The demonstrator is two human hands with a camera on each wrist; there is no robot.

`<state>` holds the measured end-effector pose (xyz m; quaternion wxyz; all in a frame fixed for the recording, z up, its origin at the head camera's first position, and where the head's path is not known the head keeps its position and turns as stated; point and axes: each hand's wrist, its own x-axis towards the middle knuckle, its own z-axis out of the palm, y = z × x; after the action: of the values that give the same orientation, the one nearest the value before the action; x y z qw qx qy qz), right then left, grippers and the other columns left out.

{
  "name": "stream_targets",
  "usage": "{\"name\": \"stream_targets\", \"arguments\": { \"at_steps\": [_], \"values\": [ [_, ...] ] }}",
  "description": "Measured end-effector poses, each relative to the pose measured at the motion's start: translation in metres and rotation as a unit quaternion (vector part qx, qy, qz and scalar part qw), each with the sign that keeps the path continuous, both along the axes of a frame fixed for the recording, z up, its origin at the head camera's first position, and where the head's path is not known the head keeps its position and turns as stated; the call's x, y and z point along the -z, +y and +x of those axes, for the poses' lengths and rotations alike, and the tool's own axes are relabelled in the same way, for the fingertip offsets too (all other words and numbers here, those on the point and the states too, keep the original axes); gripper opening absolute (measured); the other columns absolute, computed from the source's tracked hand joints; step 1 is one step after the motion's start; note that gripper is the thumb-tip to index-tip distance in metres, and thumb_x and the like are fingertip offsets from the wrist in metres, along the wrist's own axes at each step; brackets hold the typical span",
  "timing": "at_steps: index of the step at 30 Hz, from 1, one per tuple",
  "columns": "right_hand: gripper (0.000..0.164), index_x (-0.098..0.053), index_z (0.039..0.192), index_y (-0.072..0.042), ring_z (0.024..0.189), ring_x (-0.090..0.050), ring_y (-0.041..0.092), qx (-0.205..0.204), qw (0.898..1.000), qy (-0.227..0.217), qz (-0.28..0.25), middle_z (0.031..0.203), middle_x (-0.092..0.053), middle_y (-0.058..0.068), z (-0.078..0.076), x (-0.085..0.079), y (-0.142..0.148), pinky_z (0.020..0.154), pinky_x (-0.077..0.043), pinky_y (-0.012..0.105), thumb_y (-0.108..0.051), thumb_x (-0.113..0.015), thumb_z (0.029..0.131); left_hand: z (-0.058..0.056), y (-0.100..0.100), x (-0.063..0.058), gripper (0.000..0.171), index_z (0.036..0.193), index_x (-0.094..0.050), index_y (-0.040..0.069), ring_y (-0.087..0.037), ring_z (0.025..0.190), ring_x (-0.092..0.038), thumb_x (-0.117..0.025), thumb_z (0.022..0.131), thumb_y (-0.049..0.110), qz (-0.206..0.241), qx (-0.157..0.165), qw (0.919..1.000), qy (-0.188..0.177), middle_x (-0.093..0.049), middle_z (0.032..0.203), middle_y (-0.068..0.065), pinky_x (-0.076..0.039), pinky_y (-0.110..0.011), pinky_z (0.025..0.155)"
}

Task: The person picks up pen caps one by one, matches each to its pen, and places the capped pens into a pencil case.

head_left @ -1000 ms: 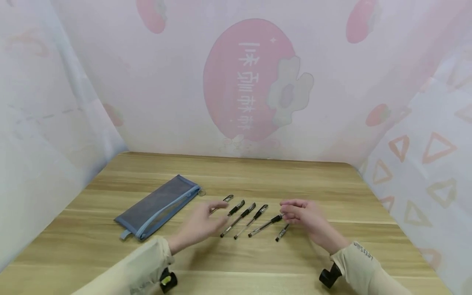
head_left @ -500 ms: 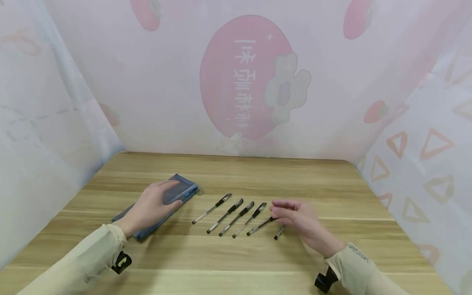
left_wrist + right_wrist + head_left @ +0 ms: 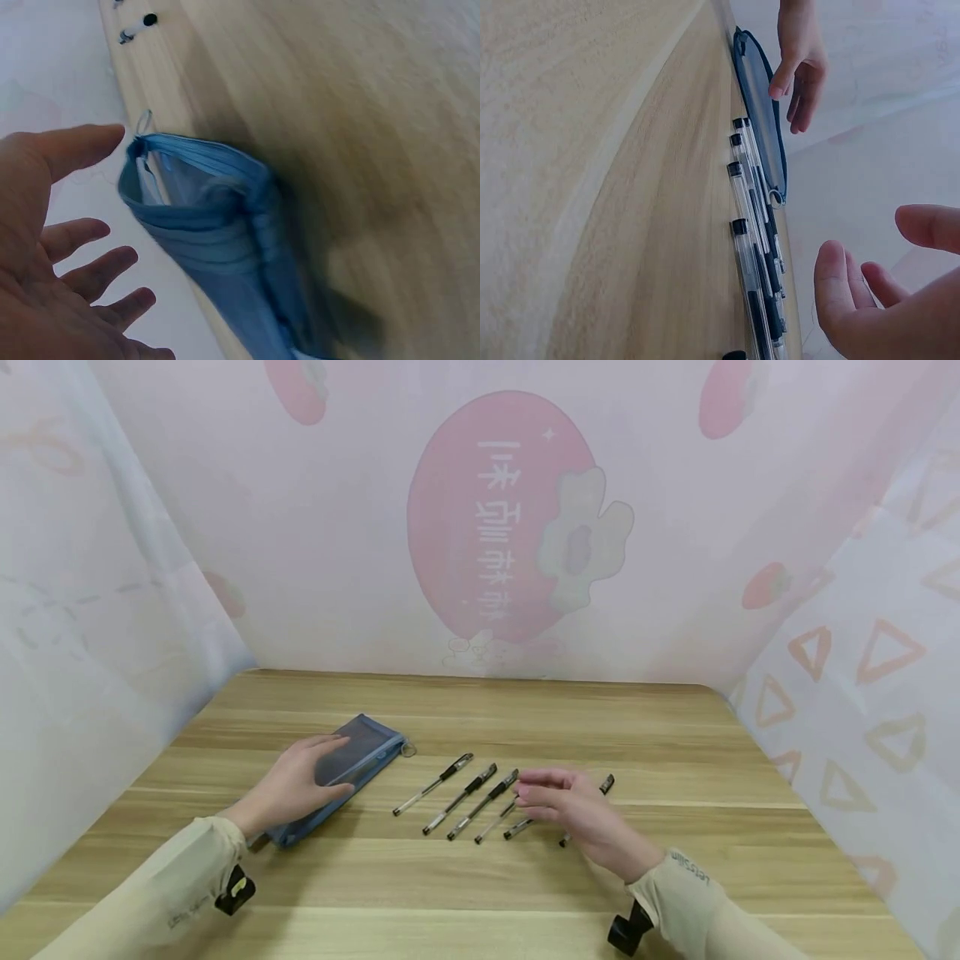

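A blue mesh zip pencil pouch [image 3: 358, 750] lies slanted at the left of the table. Over it hovers my left hand [image 3: 288, 783], fingers spread and thumb apart, holding nothing. The left wrist view shows the mouth of the pouch [image 3: 214, 217] gaping, a ring at its corner. To its right, several clear gel pens with black caps lie in a slanted row, beginning with the leftmost pen [image 3: 433, 783]. My right hand [image 3: 573, 814] hangs above the right part of the row with loosely bent fingers and nothing in them, hiding the middles of some pens.
The wood-grain table [image 3: 420, 893] has a pale printed curtain [image 3: 330, 568] behind it and along both sides. A small black wrist camera [image 3: 236, 891] sits below the left sleeve, and another camera [image 3: 628, 933] below the right one.
My left hand has swung left from the pens to over the pouch. My right hand has shifted left over the row, uncovering the cap of the rightmost pen.
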<state>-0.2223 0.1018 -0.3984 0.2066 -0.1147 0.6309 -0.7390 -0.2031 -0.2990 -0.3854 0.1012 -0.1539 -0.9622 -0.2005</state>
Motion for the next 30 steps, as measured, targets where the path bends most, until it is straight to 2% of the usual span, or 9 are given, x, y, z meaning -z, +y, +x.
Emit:
{"name": "stream_targets", "arguments": {
  "at_steps": [4,9,15,21,25,30],
  "values": [
    [0.049,-0.047,0.133,0.016,0.113,-0.06,0.036,-0.007,1.0,-0.002,-0.005,0.129,-0.055,0.029,0.0,0.0,-0.004,0.103,-0.041,0.051,0.004,-0.066,0.089,-0.002,-0.003,0.004,0.075,0.142,-0.048,-0.003,-0.051,0.13,-0.035,-0.081,0.083,0.029,-0.008,-0.007,0.9999,-0.005,-0.044,0.142,-0.028,-0.016,-0.082,0.094],
    [0.046,-0.048,0.132,0.016,0.113,-0.06,0.034,-0.017,1.0,-0.01,-0.022,0.13,-0.055,0.03,-0.001,-0.001,-0.009,0.104,-0.041,0.05,0.001,-0.065,0.092,-0.006,-0.005,0.009,0.079,0.145,-0.044,-0.002,-0.054,0.132,-0.03,-0.081,0.083,0.03,-0.006,-0.016,0.9997,-0.016,-0.039,0.146,-0.03,-0.011,-0.084,0.094],
    [0.044,-0.05,0.131,0.014,0.115,-0.059,0.036,-0.03,0.999,-0.023,-0.039,0.124,-0.06,0.024,0.0,-0.004,-0.023,0.104,-0.04,0.05,-0.001,-0.065,0.093,-0.012,-0.002,0.015,0.083,0.146,-0.04,-0.003,-0.058,0.131,-0.026,-0.081,0.082,0.032,-0.015,-0.025,0.9993,-0.023,-0.035,0.146,-0.033,-0.009,-0.084,0.094],
    [0.04,-0.049,0.131,0.016,0.114,-0.06,0.036,-0.035,0.997,-0.036,-0.058,0.126,-0.058,0.028,0.0,-0.004,-0.04,0.102,-0.044,0.048,0.004,-0.059,0.094,-0.016,-0.002,0.019,0.081,0.146,-0.04,-0.003,-0.059,0.13,-0.025,-0.08,0.084,0.03,-0.026,-0.031,0.9988,-0.028,-0.034,0.146,-0.033,-0.009,-0.085,0.092],
    [0.036,-0.048,0.132,0.016,0.12,-0.053,0.042,-0.044,0.995,-0.046,-0.072,0.129,-0.055,0.031,-0.002,-0.003,-0.049,0.102,-0.044,0.046,0.006,-0.052,0.097,-0.019,-0.002,0.022,0.075,0.146,-0.04,-0.004,-0.059,0.13,-0.027,-0.075,0.088,0.028,-0.028,-0.029,0.9987,-0.031,-0.034,0.146,-0.033,-0.012,-0.085,0.091],
    [0.037,-0.045,0.133,0.016,0.121,-0.052,0.043,-0.051,0.995,-0.058,-0.07,0.129,-0.054,0.032,-0.003,-0.002,-0.055,0.103,-0.043,0.045,0.005,-0.049,0.099,-0.022,0.001,0.023,0.065,0.144,-0.042,-0.005,-0.055,0.129,-0.034,-0.07,0.093,0.025,-0.023,-0.031,0.9989,-0.028,-0.04,0.143,-0.033,-0.019,-0.084,0.091]
  ]
}}
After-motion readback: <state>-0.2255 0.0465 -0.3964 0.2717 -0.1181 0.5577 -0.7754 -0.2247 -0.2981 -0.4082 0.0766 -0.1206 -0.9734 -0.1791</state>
